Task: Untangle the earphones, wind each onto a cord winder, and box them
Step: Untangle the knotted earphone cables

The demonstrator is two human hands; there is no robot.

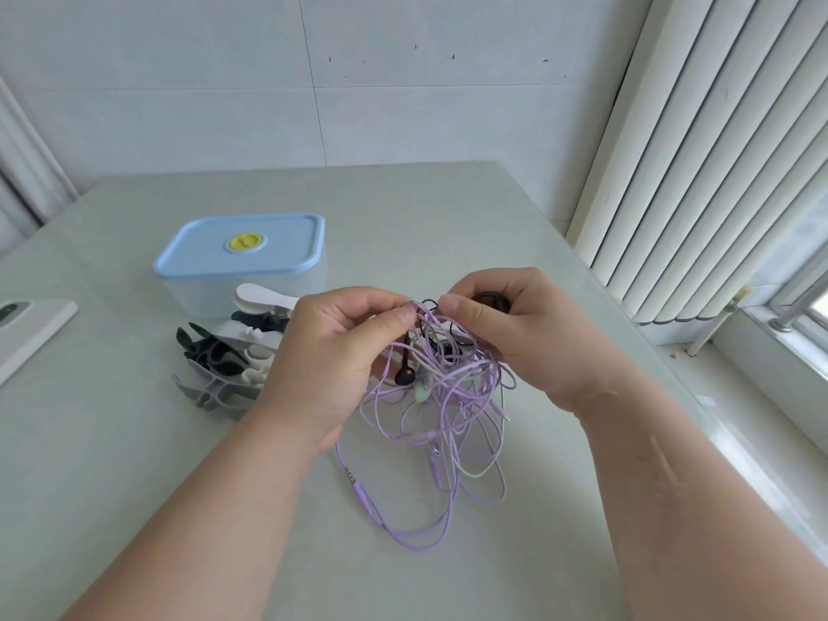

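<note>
A tangle of earphones (441, 396), purple, grey-white and black cords knotted together, hangs between my hands above the table. My left hand (340, 347) pinches cords at the top left of the bundle. My right hand (511, 324) pinches cords at the top right, thumb to fingers. A black earbud (404, 375) dangles in the middle, and a purple plug (354, 479) rests on the table below. Several cord winders (224, 356), white, black and grey, lie in a heap left of my left hand. The box (242, 262), clear with a blue lid and yellow knob, stands closed behind them.
A white flat device (31, 327) lies at the table's left edge. White vertical blinds (717, 150) and a window sill (770, 365) run along the right side. A tiled wall stands behind the grey table (134, 463).
</note>
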